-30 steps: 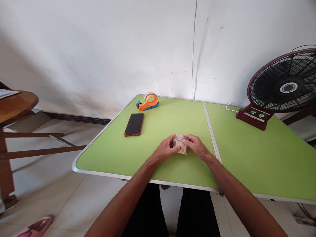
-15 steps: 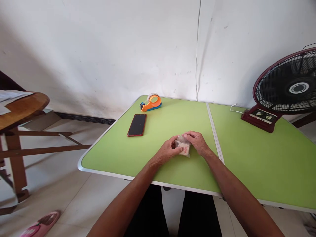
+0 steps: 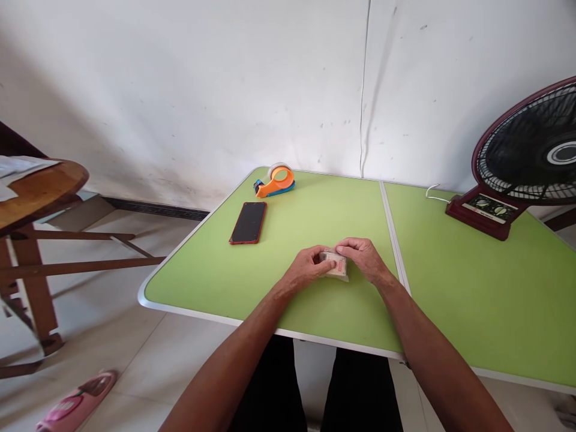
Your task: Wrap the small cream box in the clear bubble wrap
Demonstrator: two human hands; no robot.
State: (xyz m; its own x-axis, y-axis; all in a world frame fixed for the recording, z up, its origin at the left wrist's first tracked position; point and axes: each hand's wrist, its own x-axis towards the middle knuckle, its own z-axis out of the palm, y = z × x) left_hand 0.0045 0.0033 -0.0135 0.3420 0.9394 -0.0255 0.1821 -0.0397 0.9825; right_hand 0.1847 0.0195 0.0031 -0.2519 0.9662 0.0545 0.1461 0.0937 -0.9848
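Observation:
Between my hands is a small pale packet [image 3: 341, 267] with red print, wrapped in clear plastic, close above or on the green table [image 3: 202, 276]. My left hand [image 3: 308, 267] grips its left side, with the thumb lying across the front. At the packet's top edge my right hand [image 3: 362, 258] pinches the clear wrapping between thumb and fingers. Farther off to the left lies a dark-screened phone [image 3: 248, 222] in a red case. Behind it stands an orange and blue tape dispenser [image 3: 273, 182] with a roll of clear tape.
A dark red fan [image 3: 495, 210] stands on the right part of the table, its white cord [image 3: 436, 197] behind it. A white strip [image 3: 395, 240] crosses the tabletop. At far left is a wooden table [image 3: 54, 180] with papers; a pink shoe [image 3: 78, 402] lies on the floor.
The packet has tipped a little, its printed face now looking shorter. My right fingers stay at its top edge. The view has shifted slightly.

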